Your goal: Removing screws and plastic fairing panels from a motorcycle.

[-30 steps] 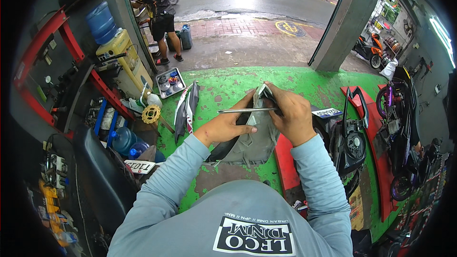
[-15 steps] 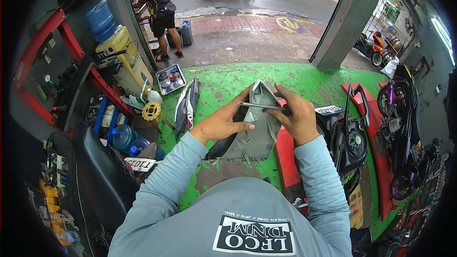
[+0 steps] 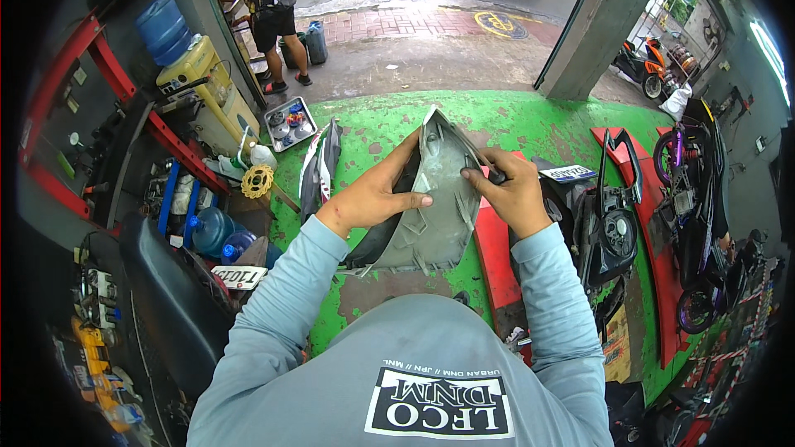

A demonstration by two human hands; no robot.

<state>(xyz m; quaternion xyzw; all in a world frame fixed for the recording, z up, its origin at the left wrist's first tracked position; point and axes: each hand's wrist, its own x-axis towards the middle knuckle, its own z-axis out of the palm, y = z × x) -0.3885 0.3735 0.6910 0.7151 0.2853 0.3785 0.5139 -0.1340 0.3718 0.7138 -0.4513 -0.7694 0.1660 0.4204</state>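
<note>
A grey plastic motorcycle fairing panel (image 3: 437, 219) is held up in front of me, its ribbed inner side facing me and its narrow tip pointing away. My left hand (image 3: 374, 195) grips the left edge, thumb lying across the inner face and fingers hidden behind. On the right edge, my right hand (image 3: 515, 197) is closed with its thumb pressed on the panel. Between its thumb and fingers is a slim tool with a dark end, seemingly a screwdriver (image 3: 497, 175); most of its shaft is hard to make out against the panel's edge.
On the green floor, a dark-and-white fairing piece (image 3: 320, 161) and a metal parts tray (image 3: 289, 124) lie left. A black seat (image 3: 170, 298) stands near left. Black motorcycle bodywork (image 3: 609, 236) and a red ramp (image 3: 662, 290) are right. Another person (image 3: 269, 12) stands by the doorway.
The tool has turned from lying across the panel to the right edge. My right thumb now presses on the inner face. The panel's tip appears higher and farther left in view.
</note>
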